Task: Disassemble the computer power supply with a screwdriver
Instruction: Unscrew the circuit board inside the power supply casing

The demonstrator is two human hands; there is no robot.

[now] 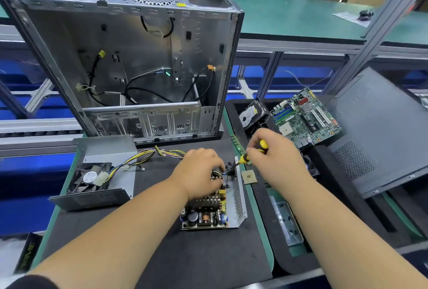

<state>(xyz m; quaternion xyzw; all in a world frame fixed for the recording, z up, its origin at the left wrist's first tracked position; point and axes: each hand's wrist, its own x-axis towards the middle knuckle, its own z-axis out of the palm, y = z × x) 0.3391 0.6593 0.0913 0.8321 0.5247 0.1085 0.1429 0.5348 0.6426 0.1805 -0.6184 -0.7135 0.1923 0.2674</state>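
Observation:
The opened power supply [209, 213] lies on the black mat, its circuit board bare inside a perforated metal base. My left hand [199, 170] rests curled on the far end of the board, fingers gripping parts there. My right hand [273, 149] grips a yellow-and-black screwdriver [244, 158], whose tip points down-left at the far end of the supply, right beside my left fingertips. The supply's removed cover [97, 182] with its black fan lies to the left, and a yellow-and-black wire bundle [148, 155] runs from it toward my left hand.
An empty computer case [129, 61] stands upright behind the mat. At the right a black tray holds a hard drive [251, 114] and a motherboard [305, 117]; a CPU chip [249, 177] lies near it. A dark side panel [379, 135] and a clear screw box [287, 223] are at the right.

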